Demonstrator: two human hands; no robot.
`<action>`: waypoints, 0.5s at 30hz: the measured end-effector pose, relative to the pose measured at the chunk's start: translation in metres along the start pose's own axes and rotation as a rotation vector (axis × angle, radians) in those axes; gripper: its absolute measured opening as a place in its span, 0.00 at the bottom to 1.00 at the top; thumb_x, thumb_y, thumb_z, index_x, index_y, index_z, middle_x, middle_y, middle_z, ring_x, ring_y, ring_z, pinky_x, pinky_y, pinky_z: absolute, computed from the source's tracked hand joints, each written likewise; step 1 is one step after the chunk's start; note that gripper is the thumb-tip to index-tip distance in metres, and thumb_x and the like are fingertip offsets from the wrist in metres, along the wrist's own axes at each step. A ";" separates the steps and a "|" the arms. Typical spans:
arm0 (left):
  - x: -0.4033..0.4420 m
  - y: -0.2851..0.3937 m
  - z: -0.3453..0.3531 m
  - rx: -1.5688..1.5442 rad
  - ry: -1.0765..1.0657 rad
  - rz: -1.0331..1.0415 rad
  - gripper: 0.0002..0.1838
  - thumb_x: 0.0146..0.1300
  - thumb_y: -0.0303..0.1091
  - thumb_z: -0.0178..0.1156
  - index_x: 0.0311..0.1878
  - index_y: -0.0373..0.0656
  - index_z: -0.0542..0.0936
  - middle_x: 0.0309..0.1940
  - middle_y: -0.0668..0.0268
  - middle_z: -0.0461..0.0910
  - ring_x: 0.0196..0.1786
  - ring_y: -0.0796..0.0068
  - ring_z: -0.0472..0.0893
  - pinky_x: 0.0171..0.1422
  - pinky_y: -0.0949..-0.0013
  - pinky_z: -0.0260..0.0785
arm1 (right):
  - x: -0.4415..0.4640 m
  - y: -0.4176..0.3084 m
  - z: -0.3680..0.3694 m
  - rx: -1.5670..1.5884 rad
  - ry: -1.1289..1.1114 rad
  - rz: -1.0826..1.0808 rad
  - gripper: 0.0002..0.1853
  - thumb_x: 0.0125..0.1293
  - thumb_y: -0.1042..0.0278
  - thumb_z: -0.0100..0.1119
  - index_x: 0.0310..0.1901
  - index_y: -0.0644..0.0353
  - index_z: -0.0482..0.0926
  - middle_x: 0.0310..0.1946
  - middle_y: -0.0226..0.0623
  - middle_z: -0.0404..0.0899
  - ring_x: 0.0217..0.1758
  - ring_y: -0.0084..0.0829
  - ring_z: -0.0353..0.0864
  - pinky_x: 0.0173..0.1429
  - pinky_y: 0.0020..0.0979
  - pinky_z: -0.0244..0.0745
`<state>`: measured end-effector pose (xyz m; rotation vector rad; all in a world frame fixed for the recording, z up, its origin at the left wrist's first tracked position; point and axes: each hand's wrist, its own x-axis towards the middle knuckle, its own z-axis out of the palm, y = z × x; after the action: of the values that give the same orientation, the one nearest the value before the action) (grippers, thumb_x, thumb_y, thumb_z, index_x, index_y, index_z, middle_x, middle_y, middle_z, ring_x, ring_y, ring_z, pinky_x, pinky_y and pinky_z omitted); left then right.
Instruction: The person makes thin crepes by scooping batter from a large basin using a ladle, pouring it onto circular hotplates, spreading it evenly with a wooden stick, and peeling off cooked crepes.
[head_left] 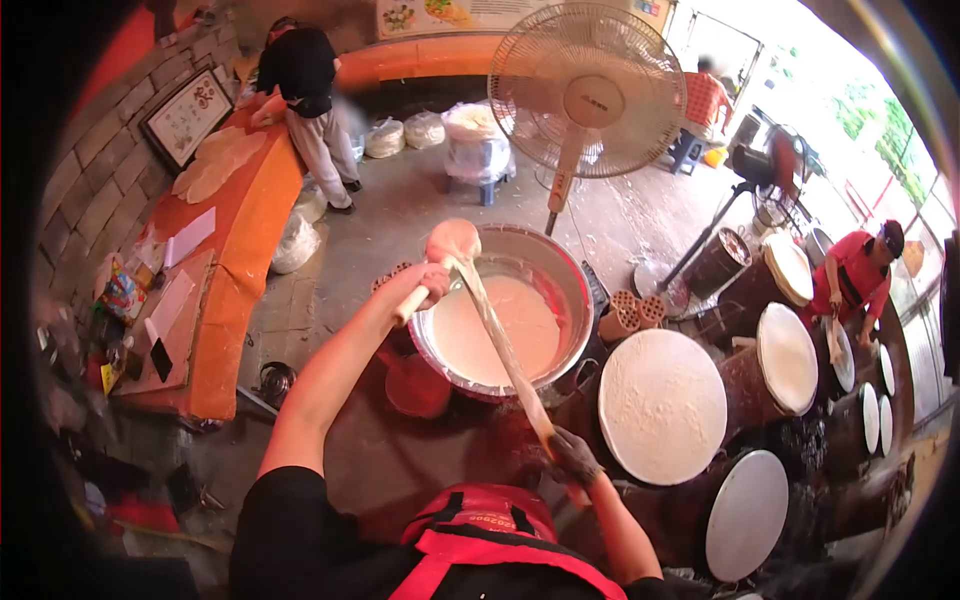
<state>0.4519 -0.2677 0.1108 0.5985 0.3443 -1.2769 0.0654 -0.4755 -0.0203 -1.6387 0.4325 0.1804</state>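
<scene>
Big metal basin (574, 300) out front, pale batter (465, 335) spread across its middle! Slanting over it, the long wooden pole (512, 367), its upper end meeting a round scoop head (455, 239) by the far rim. Gloved right hand (575, 458): fingers curled round the pole. Bare left hand (429, 285): fingers wrapped snugly about a short pale handle (410, 306).

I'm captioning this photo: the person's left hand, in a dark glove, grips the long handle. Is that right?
Not quite: it is the right hand, in a dark glove, that grips the long handle, as the head view shows.
</scene>
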 end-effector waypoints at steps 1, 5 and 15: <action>-0.002 -0.004 -0.007 0.252 0.047 0.114 0.06 0.61 0.24 0.47 0.29 0.42 0.63 0.17 0.73 0.61 0.13 0.86 0.60 0.11 0.83 0.55 | -0.026 -0.005 -0.005 -0.044 0.009 0.081 0.24 0.63 0.60 0.51 0.58 0.63 0.68 0.47 0.43 0.77 0.49 0.32 0.75 0.54 0.33 0.68; -0.028 -0.073 0.013 0.821 0.290 0.466 0.05 0.59 0.25 0.47 0.34 0.45 0.61 0.14 0.73 0.60 0.10 0.85 0.59 0.10 0.79 0.50 | -0.071 -0.034 0.019 -0.187 0.469 -0.094 0.22 0.64 0.64 0.49 0.60 0.54 0.67 0.47 0.43 0.78 0.41 0.27 0.78 0.47 0.31 0.72; 0.015 -0.129 0.053 0.201 0.080 -0.561 0.08 0.64 0.24 0.43 0.28 0.43 0.61 0.16 0.75 0.61 0.12 0.90 0.59 0.11 0.87 0.54 | -0.122 -0.007 0.025 -1.152 0.903 -0.073 0.35 0.57 0.72 0.47 0.67 0.45 0.53 0.25 0.39 0.70 0.20 0.38 0.76 0.20 0.39 0.70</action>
<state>0.3276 -0.3330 0.1155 0.7553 0.4745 -1.8436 -0.0399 -0.4295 0.0277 -2.8416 1.0691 -0.4935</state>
